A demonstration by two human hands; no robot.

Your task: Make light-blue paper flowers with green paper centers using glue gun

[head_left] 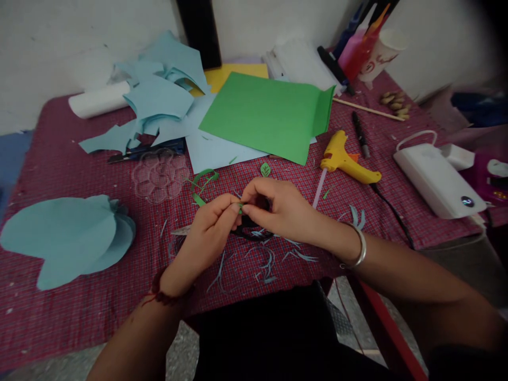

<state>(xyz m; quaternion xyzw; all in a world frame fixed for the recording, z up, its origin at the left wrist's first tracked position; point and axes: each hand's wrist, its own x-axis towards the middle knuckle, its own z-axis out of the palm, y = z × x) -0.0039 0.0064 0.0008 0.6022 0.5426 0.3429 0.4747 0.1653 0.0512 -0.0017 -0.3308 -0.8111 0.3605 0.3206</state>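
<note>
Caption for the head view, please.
Left hand and right hand pinch a small green paper piece over a red checked cloth, yellow glue gun and green sheet behind.

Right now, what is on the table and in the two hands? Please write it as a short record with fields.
surface: red checked tablecloth
left hand: pinches a small green paper piece
right hand: pinches the same piece from the other side
under the hands: black looped thing, partly hidden
close by: cut green paper leaf; curled green paper strip
further right: yellow plastic glue gun
behind: large green paper sheet
</note>
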